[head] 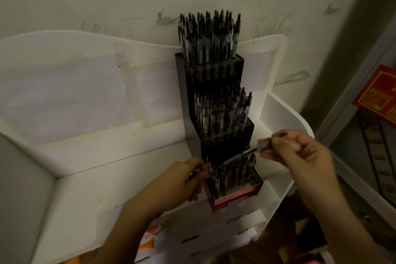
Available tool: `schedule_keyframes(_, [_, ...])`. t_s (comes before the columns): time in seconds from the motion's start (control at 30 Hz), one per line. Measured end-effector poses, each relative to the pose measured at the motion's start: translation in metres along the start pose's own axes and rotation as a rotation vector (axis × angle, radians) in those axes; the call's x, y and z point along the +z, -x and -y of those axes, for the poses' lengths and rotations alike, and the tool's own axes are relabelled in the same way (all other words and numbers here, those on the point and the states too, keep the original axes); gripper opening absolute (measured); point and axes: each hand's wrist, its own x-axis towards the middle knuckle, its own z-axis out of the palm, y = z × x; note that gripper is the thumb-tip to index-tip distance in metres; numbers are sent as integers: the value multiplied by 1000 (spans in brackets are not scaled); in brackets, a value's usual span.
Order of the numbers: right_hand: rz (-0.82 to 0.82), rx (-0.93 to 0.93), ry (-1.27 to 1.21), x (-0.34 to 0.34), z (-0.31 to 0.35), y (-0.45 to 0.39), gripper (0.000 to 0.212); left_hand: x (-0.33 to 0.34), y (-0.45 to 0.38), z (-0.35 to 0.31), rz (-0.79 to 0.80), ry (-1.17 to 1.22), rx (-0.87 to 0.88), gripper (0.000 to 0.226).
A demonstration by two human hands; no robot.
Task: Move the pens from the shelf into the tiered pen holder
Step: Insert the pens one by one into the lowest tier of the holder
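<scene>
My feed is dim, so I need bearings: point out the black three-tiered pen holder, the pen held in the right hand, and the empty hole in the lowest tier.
Black three-tiered pen holder [227, 141]: head view, middle tier's front.
Pen in right hand [246, 152]: head view, mid-barrel.
Empty hole [253, 178]: head view, lowest tier's right corner.

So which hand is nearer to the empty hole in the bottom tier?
Right. The right hand is just above and right of the hole, with a pen in its grip. The left hand is farther, across the tier at its left side, also holding a pen.
</scene>
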Motion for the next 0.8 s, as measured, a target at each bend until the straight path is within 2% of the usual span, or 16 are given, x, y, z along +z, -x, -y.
schedule_keyframes(0.13, [13,-174,273,-8,-5,5,7,-4,-1,4,-89,-29,-14,11])
schedule_keyframes(0.23, [49,-209,485,-2,-24,6,20,-2,-3,3,-181,-135,66,10])
schedule_keyframes(0.3, [61,-238,555,4,-36,6,24,-2,-3,1,-217,-102,82,8])
schedule_keyframes(0.43, [92,-286,569,13,-55,5,14,-2,0,1,-144,-88,54,6])
schedule_keyframes(0.57, [149,-322,589,16,-71,5,16,-1,4,1,-59,-80,23,15])
schedule_keyframes(0.8, [201,-350,659,15,-81,-3,14,-2,5,2,-27,-44,9,20])
